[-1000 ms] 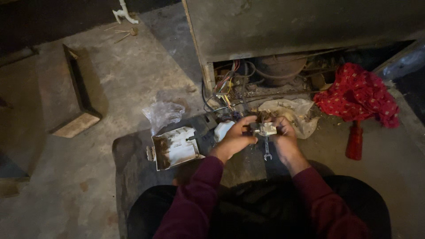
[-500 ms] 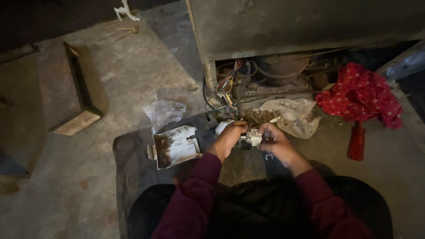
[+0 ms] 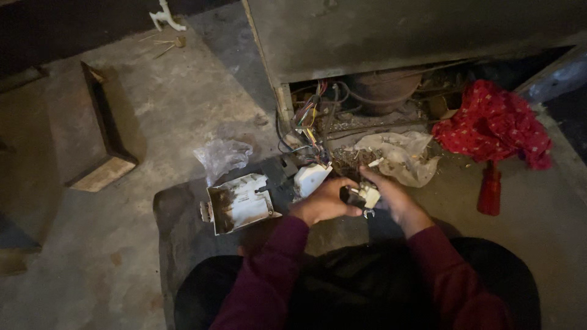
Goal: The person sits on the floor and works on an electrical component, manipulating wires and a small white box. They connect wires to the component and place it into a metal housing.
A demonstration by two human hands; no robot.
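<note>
A bare concrete floor [image 3: 153, 122] is seen from above, with the open underside of a large grey appliance [image 3: 416, 30] filling the upper right. Inside its lower compartment a dark round compressor [image 3: 385, 91] is visible, with a bundle of coloured wires [image 3: 309, 122] hanging out at the left of the opening. A dark mat [image 3: 183, 226] is spread on the floor in front of the appliance, and the person's dark lap and maroon sleeves [image 3: 269, 275] are seen at the bottom edge. A red patterned cloth [image 3: 495, 122] is heaped to the right, with a small red bottle-shaped object [image 3: 489, 189] just below it. A long wooden block [image 3: 101, 140] lies well apart at the left. A crumpled pale plastic bag [image 3: 400, 156] holding debris rests just beyond the hands, and a clear plastic wrapper [image 3: 223, 156] lies near the mat's upper edge. A dirty white open casing [image 3: 241, 201] sits on the mat left of the hands, with a smaller white cover [image 3: 312, 178] just beside it.

A small white electrical part [image 3: 367, 195] is held above the mat, between both hands. The left hand [image 3: 324, 201] is closed around its dark left side; the grip of the right hand [image 3: 388, 195] is narrow, fingertips pinching the part.
</note>
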